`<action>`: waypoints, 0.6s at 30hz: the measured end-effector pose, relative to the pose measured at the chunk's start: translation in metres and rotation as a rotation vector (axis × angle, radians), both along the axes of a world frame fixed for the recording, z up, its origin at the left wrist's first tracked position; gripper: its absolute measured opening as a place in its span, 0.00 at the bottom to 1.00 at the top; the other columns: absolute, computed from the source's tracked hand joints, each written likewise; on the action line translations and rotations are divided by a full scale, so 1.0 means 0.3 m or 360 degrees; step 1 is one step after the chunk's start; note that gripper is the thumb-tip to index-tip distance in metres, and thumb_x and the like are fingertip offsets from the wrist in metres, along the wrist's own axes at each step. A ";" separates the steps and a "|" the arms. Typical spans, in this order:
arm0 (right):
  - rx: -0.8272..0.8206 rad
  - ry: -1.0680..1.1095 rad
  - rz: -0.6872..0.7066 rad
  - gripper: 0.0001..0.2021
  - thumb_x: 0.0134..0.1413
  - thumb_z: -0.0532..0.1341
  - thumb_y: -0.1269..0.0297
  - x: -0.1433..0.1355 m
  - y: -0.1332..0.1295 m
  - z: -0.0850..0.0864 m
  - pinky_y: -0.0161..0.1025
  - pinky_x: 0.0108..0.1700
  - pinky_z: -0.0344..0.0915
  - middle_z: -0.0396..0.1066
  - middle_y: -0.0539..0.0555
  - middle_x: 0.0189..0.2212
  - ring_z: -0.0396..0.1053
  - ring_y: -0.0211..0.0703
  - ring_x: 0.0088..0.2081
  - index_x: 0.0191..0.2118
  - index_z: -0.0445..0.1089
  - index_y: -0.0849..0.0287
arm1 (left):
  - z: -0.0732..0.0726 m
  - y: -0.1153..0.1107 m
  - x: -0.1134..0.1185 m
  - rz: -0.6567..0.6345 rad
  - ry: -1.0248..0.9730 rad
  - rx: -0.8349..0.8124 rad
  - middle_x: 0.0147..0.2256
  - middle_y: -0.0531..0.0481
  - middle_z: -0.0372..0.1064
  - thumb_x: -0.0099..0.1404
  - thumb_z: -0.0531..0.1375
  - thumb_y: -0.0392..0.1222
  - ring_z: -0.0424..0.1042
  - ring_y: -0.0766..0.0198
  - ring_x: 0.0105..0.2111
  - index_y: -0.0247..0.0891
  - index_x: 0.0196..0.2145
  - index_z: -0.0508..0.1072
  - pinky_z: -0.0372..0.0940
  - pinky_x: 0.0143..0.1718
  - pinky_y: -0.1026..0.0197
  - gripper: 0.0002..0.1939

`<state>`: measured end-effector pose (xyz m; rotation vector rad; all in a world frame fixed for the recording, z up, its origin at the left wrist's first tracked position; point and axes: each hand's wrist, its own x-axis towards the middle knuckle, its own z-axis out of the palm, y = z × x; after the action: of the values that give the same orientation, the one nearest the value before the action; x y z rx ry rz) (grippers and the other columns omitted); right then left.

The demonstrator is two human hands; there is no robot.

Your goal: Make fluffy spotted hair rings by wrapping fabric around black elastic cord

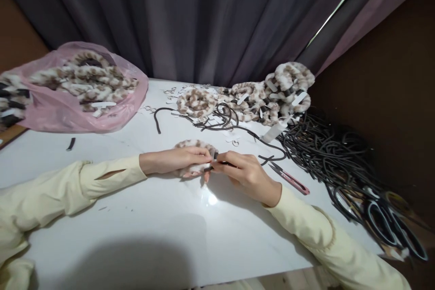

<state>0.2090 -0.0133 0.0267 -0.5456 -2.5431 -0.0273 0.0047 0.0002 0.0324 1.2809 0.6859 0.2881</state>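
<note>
In the head view, a white and brown furry ring [193, 143] lies on the table, partly covered by my hands. My left hand [185, 159] is closed on it, with the thumb and fingers at its right side. Facing it, my right hand [246, 172] pinches a thin black cord [231, 164] right at the end of the furry ring. The fingertips of both hands nearly meet there, so the exact join is hidden. Just right of my right hand lie pink-handled thread snips [292, 180].
A pink plastic bag [118, 120] of furry rings stands at left. More tagged furry rings [288, 79] are heaped at the back, near a white squeeze bottle [273, 131]. A tangle of black cords [316, 149] and large scissors [380, 222] fill the right side.
</note>
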 end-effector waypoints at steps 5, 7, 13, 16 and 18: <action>0.0142 -0.0047 0.0047 0.12 0.59 0.48 0.75 -0.005 -0.004 0.016 0.33 0.27 0.58 0.71 0.55 0.32 0.64 0.36 0.31 0.35 0.69 0.63 | -0.010 0.003 -0.004 -0.0049 -0.0004 0.0074 0.18 0.58 0.53 0.65 0.47 0.54 0.50 0.74 0.16 0.36 0.29 0.62 0.46 0.17 0.66 0.18; 0.0177 -0.0081 0.0049 0.13 0.60 0.48 0.75 -0.006 -0.005 0.017 0.34 0.26 0.57 0.71 0.55 0.31 0.63 0.37 0.30 0.34 0.70 0.63 | -0.017 0.004 -0.007 -0.0089 0.0065 0.0161 0.18 0.59 0.54 0.63 0.52 0.54 0.50 0.74 0.16 0.37 0.31 0.61 0.46 0.17 0.67 0.16; 0.0164 -0.0125 0.0035 0.16 0.61 0.46 0.73 -0.011 -0.006 0.018 0.34 0.26 0.56 0.70 0.55 0.30 0.62 0.36 0.29 0.32 0.70 0.63 | -0.035 -0.009 0.003 -0.0006 0.0237 0.0422 0.19 0.58 0.62 0.58 0.58 0.49 0.51 0.74 0.16 0.37 0.33 0.60 0.45 0.17 0.68 0.14; 0.0101 -0.0114 0.0037 0.14 0.61 0.47 0.74 -0.011 -0.003 0.018 0.33 0.26 0.57 0.70 0.55 0.30 0.63 0.36 0.29 0.34 0.70 0.63 | -0.038 -0.019 0.008 0.0050 0.0297 0.0535 0.18 0.59 0.62 0.59 0.57 0.48 0.52 0.73 0.16 0.38 0.31 0.60 0.47 0.18 0.68 0.12; 0.0056 -0.0111 0.0038 0.13 0.60 0.47 0.74 -0.004 0.004 0.018 0.33 0.25 0.57 0.70 0.55 0.31 0.64 0.36 0.30 0.37 0.69 0.63 | -0.034 -0.025 0.008 0.0078 0.0334 0.0652 0.19 0.59 0.62 0.60 0.56 0.47 0.56 0.72 0.18 0.38 0.31 0.61 0.50 0.20 0.68 0.11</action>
<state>0.2079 -0.0121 0.0320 -0.5091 -2.6114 -0.0836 0.0070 -0.0071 0.0223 1.7032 0.8669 0.3488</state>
